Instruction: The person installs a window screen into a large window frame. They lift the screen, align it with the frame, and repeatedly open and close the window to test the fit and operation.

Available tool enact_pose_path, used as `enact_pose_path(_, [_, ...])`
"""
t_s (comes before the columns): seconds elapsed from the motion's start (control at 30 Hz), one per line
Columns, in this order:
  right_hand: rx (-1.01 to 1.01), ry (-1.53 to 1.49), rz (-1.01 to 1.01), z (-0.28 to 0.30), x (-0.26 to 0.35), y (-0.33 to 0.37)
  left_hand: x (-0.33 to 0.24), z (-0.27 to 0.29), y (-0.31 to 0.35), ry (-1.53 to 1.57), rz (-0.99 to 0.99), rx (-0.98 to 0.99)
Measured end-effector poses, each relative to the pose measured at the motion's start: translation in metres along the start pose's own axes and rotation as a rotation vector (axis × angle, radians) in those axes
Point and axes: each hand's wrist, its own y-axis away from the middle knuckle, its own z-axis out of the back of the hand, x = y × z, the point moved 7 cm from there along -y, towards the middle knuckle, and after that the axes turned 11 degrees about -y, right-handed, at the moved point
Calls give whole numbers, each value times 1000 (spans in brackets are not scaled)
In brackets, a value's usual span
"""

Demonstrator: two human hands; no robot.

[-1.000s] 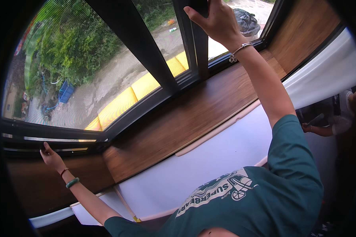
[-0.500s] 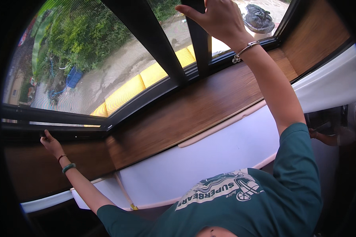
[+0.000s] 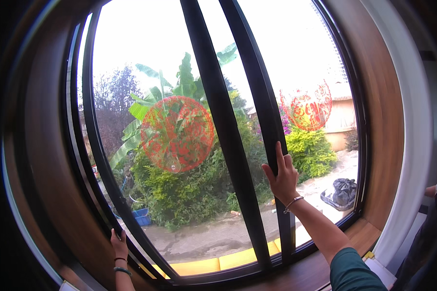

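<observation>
A large window with black frames fills the view. My right hand rests against the right one of two upright black bars, index finger stretched up along it and thumb held apart; the other fingers are bent. Low on the left, my left hand touches the black side frame, thumb and a finger pointing up and apart, the rest partly hidden. The left glass pane bears a round red decal; a similar red decal is on the right side.
Brown wood panels line the window recess. Outside are green bushes, a yellow ledge, a blue crate and a black plastic bag. Another person's hand shows at the far right edge.
My view has swung up from the sill and my shirt to the whole window. Both hands remain at the black frames. Whether the window panel has slid, I cannot tell.
</observation>
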Motion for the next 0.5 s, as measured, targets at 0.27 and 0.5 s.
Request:
enact_pose_path(0.27, [42,87,59,16,-31,-14,-53,-33,5,117,10,42])
enact_pose_path(0.5, [69,106,78,18,-12,-12,-38,-25,9,5,63,-114])
